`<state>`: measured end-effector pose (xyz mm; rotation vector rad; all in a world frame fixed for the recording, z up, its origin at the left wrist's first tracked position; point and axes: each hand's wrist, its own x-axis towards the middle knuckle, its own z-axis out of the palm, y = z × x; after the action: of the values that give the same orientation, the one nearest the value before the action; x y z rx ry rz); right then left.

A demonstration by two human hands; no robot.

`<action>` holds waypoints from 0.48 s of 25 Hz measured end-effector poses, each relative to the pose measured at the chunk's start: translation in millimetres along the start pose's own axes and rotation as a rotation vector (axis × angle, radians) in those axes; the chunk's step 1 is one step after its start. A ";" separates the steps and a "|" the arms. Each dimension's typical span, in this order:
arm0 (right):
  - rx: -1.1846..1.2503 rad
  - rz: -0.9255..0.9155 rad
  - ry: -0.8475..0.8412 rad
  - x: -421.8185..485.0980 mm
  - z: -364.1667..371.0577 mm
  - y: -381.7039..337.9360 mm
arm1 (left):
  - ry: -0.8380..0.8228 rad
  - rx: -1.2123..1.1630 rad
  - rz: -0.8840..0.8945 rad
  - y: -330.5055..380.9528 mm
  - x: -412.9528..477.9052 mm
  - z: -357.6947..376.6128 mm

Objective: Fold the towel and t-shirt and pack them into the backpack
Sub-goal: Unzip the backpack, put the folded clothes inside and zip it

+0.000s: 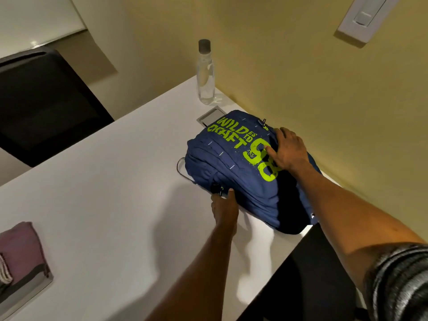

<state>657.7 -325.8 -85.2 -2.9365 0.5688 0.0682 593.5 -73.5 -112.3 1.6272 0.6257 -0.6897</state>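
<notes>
Through the head camera, the person is working on the blue backpack point(234, 179), which is lying flat on the white surface point(111, 205) close to the wall. The right hand point(287, 150) is resting on top of it with fingers spread, pressing the bag down. The left hand point(224, 205) is reaching to the near side, where its fingers seem to be pinching a zip pull point(218, 189).

Judging by this, the bag is being opened for packing. The next move is probably calling for a steady pull along the zip while the right hand is bracing.

A folded purple cloth point(20, 244), likely the towel, is sitting at the surface's near left corner, well apart from the bag. I cannot tell where the t-shirt is.

A clear bottle point(205, 75) is standing beyond the bag, beside a recessed metal plate point(212, 115). A black chair point(46, 105) is standing off to the left, and a white switch panel point(366, 17) is showing on the yellow wall.
</notes>
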 end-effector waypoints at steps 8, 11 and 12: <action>0.344 0.267 -0.226 55.0 28.5 54.0 | -0.074 -0.168 -0.180 12.7 37.1 17.9; 0.486 0.310 -0.302 63.0 36.2 65.0 | -0.099 -0.265 -0.268 16.3 48.9 19.9; 0.543 0.319 -0.333 64.3 37.3 66.1 | -0.104 -0.317 -0.302 18.3 51.5 21.2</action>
<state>692.0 -404.2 -135.8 -2.2300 0.8370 0.3667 639.8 -96.0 -140.5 1.2083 0.8683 -0.8416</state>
